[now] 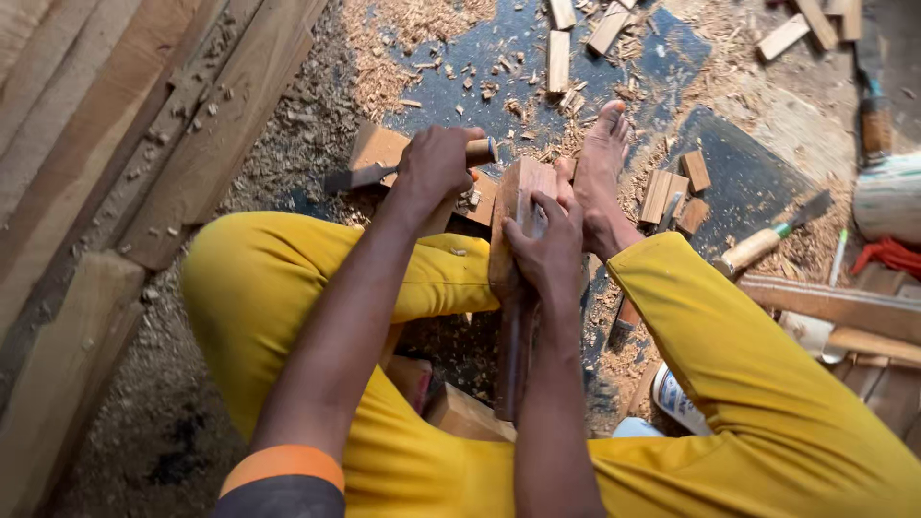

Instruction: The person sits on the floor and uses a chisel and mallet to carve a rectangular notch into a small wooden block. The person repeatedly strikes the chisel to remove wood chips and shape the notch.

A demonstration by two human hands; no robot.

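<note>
Left hand [436,165] gripping chisel [384,174], right hand [545,245] steadying wooden block [518,192]

Soft, even daylight fills the scene, brightest toward twelve and one o'clock, where the dark floor sheet [537,86] gives back a pale bluish sheen. Shadows are faint and short, pooling under the yellow trouser legs [288,288] near six o'clock. Focus is crisp at centre, while the planks [96,192] at nine o'clock bow and soften slightly.

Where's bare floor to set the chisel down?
Dark floor patch between the shavings heap and offcuts; another right of the foot. Crowded around both hands, left and right.
</note>
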